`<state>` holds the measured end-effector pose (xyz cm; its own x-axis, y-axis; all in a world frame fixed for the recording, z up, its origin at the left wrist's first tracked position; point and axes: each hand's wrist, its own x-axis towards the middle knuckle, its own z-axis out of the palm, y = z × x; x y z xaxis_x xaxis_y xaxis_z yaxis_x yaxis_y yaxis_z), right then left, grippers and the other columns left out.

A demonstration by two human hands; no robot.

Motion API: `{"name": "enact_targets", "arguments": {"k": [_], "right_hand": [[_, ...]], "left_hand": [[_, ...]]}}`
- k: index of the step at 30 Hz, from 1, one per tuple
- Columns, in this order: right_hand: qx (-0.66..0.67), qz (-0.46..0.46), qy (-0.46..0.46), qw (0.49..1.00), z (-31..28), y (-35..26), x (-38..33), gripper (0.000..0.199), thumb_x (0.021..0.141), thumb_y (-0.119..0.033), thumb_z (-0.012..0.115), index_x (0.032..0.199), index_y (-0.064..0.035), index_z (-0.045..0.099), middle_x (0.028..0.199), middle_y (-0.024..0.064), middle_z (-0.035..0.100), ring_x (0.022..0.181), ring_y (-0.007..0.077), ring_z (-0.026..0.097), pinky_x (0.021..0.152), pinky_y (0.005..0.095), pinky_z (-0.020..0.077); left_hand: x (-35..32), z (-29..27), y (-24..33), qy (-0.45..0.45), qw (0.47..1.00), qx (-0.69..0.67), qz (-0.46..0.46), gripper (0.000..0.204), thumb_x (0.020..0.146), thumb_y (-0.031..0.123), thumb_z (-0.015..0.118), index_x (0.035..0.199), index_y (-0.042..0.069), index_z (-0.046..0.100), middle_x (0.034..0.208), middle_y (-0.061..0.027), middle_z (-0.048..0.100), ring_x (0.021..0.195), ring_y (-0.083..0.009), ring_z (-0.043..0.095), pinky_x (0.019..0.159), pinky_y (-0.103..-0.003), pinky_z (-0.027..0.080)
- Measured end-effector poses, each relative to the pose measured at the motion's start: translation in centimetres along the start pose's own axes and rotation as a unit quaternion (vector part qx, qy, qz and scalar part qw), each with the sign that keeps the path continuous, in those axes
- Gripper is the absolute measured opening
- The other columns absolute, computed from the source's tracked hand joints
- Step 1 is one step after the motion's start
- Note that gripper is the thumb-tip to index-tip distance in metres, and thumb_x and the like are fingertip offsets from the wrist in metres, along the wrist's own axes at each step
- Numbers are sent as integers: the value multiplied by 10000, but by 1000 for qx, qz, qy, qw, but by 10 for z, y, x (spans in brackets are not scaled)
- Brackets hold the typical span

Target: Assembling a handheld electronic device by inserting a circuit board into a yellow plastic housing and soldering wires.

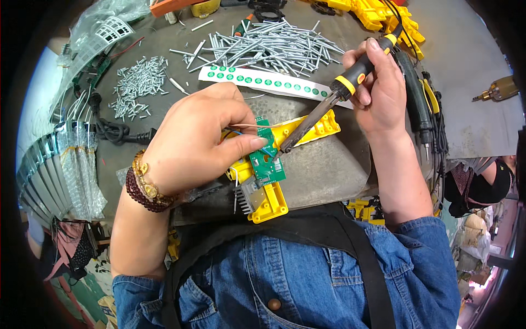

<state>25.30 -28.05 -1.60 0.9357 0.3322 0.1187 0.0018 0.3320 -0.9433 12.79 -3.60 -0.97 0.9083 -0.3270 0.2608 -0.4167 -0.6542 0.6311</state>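
Observation:
My left hand (200,131) is closed, thumb and fingers pinching a thin blue wire (268,152) against a green circuit board (276,172). A pinkish-brown wire (268,126) also runs out from its fingertips. The board lies over a yellow plastic housing (268,204), beside a grey finned heat sink (250,197). Wrapped round a black and yellow soldering iron (315,120), my right hand (383,90) points it down and left. The iron's tip meets the board close to my left thumb; whether it touches the wire end is too small to tell.
Long screws (268,46) are heaped at the back, shorter screws (139,85) at the left. Between hands and heap lies a white strip of green round stickers (274,82). A black electric screwdriver (415,96) hangs at the right; more yellow housings (378,17) lie beyond. A black plug (142,136) sits left.

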Motion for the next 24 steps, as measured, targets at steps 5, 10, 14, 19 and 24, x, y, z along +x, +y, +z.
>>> {"name": "enact_targets", "arguments": {"k": [5,10,14,19,24], "right_hand": [[0,-33,-4,999,-1,1,-2,169,964,-262,607,937,-111,537,768,54,643,413,41,422,360,201,291],[-13,-9,9,1000,0,6,-3,135,954,-229,615,956,-114,544,778,41,646,440,43,419,386,193,301],[9,-10,1,1000,-4,11,1,116,957,-216,609,963,-115,553,782,44,649,445,45,423,391,199,307],[19,2,-11,1000,-3,14,2,123,951,-216,614,970,-107,558,781,44,648,449,47,418,395,202,308],[15,18,-12,1000,-5,16,4,130,945,-218,622,981,-105,570,782,37,651,454,46,415,403,208,310]], "left_hand": [[0,2,1,3,1000,-1,-7,151,777,120,763,802,23,651,796,-81,586,760,-240,582,685,-327,462],[-2,5,1,0,1000,5,-15,141,781,116,758,812,21,659,800,-84,581,759,-237,576,684,-323,458],[-2,5,1,3,1000,-4,-24,151,784,129,761,814,18,663,794,-81,577,751,-219,563,677,-314,449],[-1,6,-1,5,1000,-9,-21,160,785,137,765,811,18,661,791,-75,573,745,-206,557,668,-306,445],[-2,6,0,3,1000,-7,-28,162,783,140,768,806,22,659,792,-73,574,747,-206,560,667,-305,444]]}}
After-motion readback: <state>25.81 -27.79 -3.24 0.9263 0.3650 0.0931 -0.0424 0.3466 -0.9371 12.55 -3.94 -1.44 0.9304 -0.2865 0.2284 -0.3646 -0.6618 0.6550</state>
